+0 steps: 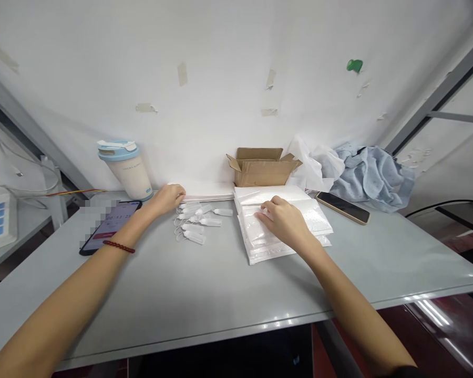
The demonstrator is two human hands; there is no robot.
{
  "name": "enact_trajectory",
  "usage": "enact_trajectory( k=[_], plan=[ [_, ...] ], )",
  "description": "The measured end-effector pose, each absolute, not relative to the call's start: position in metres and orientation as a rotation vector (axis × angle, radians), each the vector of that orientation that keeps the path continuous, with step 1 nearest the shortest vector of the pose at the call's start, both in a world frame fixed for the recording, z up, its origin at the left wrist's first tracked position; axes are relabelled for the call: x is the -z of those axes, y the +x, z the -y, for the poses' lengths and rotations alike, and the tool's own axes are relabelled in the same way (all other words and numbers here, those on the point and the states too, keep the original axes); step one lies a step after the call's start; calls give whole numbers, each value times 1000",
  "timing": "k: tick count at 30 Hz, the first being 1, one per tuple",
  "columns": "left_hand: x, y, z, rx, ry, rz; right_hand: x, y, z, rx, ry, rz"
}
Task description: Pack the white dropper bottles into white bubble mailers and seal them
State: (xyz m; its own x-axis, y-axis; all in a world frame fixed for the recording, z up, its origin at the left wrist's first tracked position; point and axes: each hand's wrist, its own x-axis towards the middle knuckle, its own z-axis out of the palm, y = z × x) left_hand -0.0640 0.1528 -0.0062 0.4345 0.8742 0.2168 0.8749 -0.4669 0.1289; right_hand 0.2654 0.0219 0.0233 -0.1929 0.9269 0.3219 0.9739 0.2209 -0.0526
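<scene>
My left hand (170, 198) is at the left end of a flat stack of white sheets (211, 191) by the wall. Its fingers are curled in at the stack's edge, and what they hold, if anything, is hidden. My right hand (284, 219) rests over a pile of white bubble mailers (260, 245), fingers bent, thumb apart, with nothing visible in its grasp. Between the hands lie several small translucent plastic tubes (211, 222) with thin loops at their ends.
Behind the mailers stands an open cardboard box (266, 170). White plastic bags (315, 163), a light blue cloth (372, 176) and a phone (343, 207) are to the right. A lidded cup (128, 170) and another phone (114, 223) sit on the left of the grey table (189, 299).
</scene>
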Motion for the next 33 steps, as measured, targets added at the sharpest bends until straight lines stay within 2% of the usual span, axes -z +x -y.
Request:
enact_trajectory(
  k=[7, 14, 16, 21, 27, 33],
  plan=[
    [-6, -70, -129, 480, -2332, 1372, -19, 268, -25, 241, -1629, 2088],
    [-6, -73, -85, 899, -2058, 1306, -16, 261, -21, 432, -1162, 2008],
    [-4, -61, -69, 1015, -2058, 1205, -17, 256, -16, 495, -1029, 1996],
    [0, -23, -40, 1038, -2183, 800, -16, 242, -3, 628, -768, 2067],
    [9, -5, -14, 1121, -2343, 534, -14, 237, 4, 776, -777, 2161],
    [13, 6, -7, 1182, -2368, 704, -11, 240, -3, 778, -924, 2257]
  ],
)
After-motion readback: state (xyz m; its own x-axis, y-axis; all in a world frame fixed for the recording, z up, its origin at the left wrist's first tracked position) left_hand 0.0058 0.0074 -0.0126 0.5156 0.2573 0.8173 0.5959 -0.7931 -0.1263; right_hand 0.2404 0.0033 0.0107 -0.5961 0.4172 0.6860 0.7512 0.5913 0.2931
